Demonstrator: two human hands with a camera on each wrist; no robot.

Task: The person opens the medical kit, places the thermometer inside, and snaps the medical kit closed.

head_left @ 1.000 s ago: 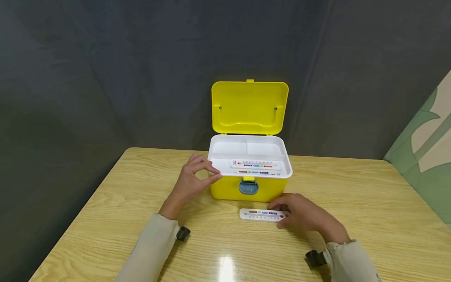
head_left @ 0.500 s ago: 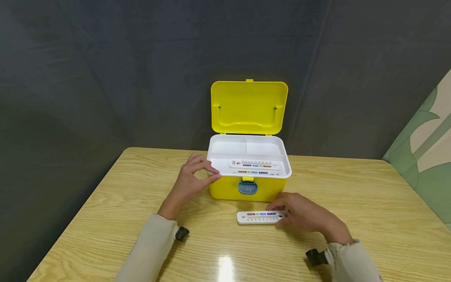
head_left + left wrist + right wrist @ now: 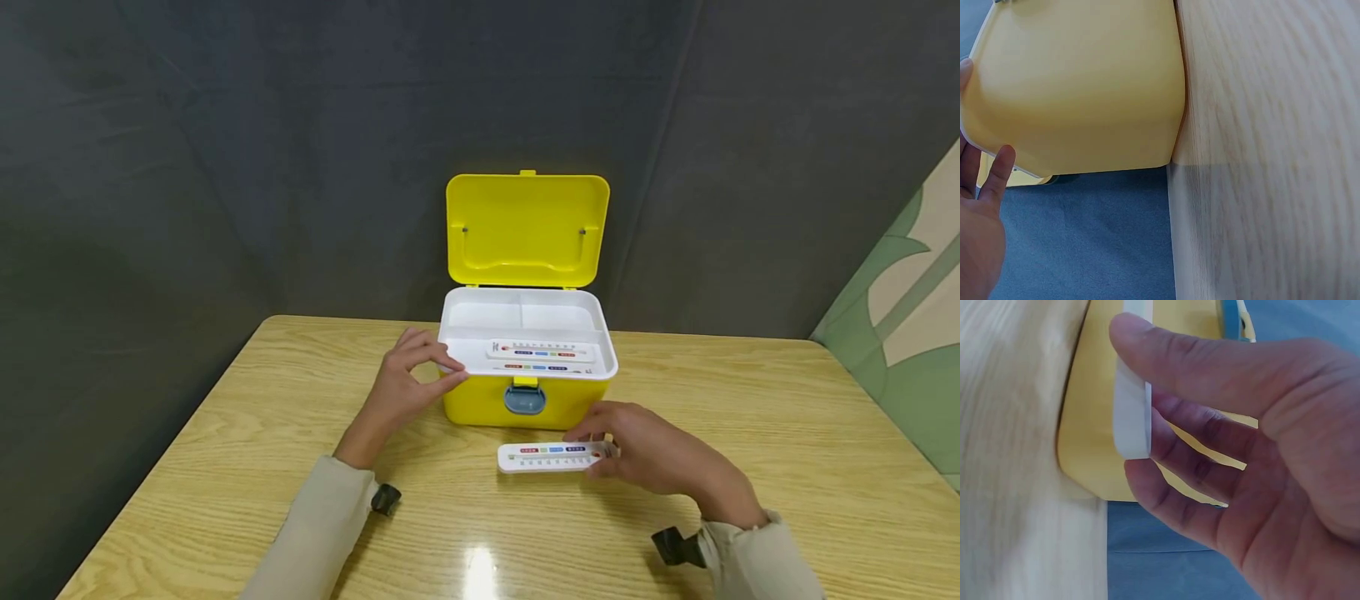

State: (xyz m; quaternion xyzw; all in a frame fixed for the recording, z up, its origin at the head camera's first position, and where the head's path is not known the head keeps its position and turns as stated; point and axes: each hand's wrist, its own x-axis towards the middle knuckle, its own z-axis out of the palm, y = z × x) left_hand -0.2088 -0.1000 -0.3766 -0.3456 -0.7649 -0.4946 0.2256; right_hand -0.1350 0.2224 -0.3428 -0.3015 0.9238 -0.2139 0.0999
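Note:
A yellow storage box stands on the table with its yellow lid raised upright. Inside its top sits a white divided tray. In the tray's front compartment lies one white strip thermometer, with a second thermometer partly hidden by the front rim. My left hand pinches the box's rim at the front left corner, thumb and forefinger meeting there. My right hand holds another thermometer by its right end, in front of the box and just above the table; the right wrist view shows the thumb and fingers on either side of it.
The wooden table reaches up to a dark grey cloth backdrop behind the box. A grey-blue latch hangs on the box's front. A green and beige patterned panel rises at the right.
The thermometer in my right hand has shifted slightly left and come up a little from the table. My left hand stays at the box's corner.

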